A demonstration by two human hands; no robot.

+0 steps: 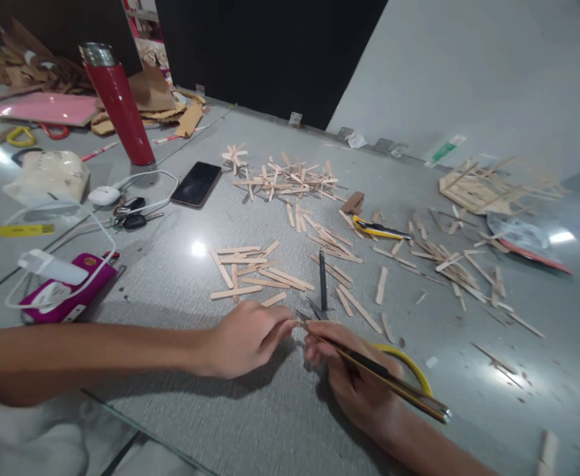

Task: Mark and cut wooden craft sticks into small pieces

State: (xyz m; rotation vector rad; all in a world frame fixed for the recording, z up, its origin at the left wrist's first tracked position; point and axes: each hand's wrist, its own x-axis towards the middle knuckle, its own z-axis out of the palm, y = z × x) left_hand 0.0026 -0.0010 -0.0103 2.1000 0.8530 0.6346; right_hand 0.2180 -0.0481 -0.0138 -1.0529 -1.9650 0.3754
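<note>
My left hand (pixel 252 337) is closed in a pinch, thumb against forefinger, on the end of a thin wooden craft stick (pixel 297 323). From the right, my right hand (pixel 352 370) grips a yellow and black utility knife (pixel 393 383), its tip meeting the stick near my left fingertips. Scissors with a yellow handle (pixel 413 365) lie behind and partly under the right hand. A black pen (pixel 323 281) lies just beyond the fingers. Loose craft sticks (pixel 237 291) are spread ahead of my left hand. How much stick lies behind my right fingers is hidden.
Farther back are a pile of sticks (pixel 294 177), another yellow cutter (pixel 381 229) and a stick-built frame (pixel 473 192). On the left stand or lie a red flask (pixel 120 109), a phone (pixel 197 184), keys (pixel 135 220) and a purple power bank with cable (pixel 94 284).
</note>
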